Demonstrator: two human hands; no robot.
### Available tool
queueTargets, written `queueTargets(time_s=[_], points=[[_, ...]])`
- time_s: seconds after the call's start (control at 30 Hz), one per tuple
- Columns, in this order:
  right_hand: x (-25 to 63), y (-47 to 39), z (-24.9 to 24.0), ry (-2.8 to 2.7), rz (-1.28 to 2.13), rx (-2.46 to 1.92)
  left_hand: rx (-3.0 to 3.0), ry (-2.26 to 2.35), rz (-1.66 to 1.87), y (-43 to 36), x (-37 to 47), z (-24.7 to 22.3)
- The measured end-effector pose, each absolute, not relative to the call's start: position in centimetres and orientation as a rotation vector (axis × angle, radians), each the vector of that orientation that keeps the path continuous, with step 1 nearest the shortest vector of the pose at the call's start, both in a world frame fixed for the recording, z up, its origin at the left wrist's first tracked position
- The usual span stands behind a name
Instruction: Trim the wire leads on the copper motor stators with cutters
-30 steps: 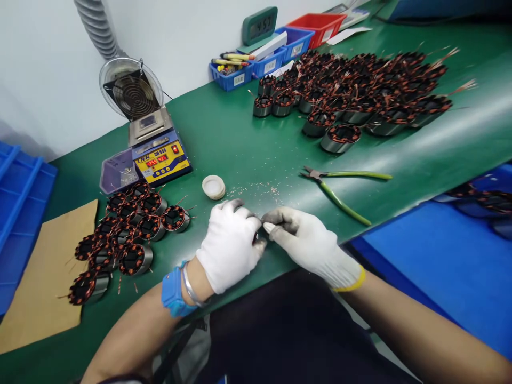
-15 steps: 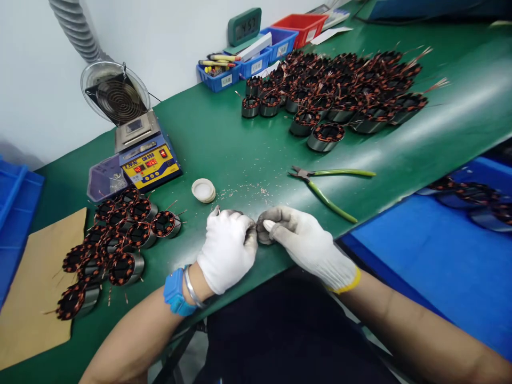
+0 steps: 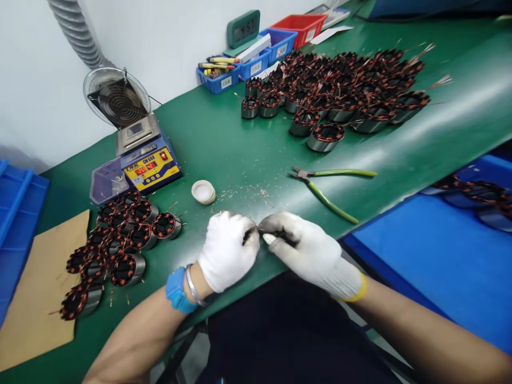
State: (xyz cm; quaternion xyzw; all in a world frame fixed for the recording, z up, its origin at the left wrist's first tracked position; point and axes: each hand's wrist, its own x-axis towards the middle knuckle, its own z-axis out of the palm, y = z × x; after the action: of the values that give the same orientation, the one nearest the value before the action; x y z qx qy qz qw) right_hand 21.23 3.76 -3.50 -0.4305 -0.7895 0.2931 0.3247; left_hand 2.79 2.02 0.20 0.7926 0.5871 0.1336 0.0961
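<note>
My left hand [image 3: 230, 253], in a white glove, is curled closed above the near edge of the green bench. Whatever lies inside its fingers is hidden. My right hand [image 3: 306, 245], gloved with grey-stained fingertips, pinches close against the left one, fingertips almost touching. A faint thin strand may run between them, but it is too small to make out. Just beyond the hands are tiny copper-coloured clippings [image 3: 262, 192] and a small round white dish [image 3: 203, 191]. Green-handled cutting pliers [image 3: 328, 184] lie with handles spread, beyond my right hand.
Wound stators [image 3: 132, 229] cluster at left near cardboard [image 3: 44, 298]; many more stators [image 3: 326, 136] stand at the back right. A solder pot [image 3: 148, 165] with digital display sits back left. Small blue bins [image 3: 220, 82], a red bin [image 3: 302, 26] and a clock [image 3: 243, 28] line the wall.
My right hand has drawn slightly to the right, its fingers less tightly curled and pointing toward the left hand. The left hand stays closed in nearly the same place.
</note>
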Motion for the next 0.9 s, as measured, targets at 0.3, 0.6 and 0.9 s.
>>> queueTargets(time_s=[0.3, 0.6, 0.9], points=[[22.8, 8.4, -1.3, -2.633, -0.148, -0.362, 2.433, 1.726, 0.398, 2.1, 2.7, 0.2], [22.2, 10.2, -0.6, -2.726, -0.248, -0.132, 2.489, 1.693, 0.472, 2.3, 2.4, -0.7], [20.9, 7.8, -0.7, -2.562, 1.221, -1.144, 2.501, 1.604, 0.518, 2.2, 2.3, -0.7]])
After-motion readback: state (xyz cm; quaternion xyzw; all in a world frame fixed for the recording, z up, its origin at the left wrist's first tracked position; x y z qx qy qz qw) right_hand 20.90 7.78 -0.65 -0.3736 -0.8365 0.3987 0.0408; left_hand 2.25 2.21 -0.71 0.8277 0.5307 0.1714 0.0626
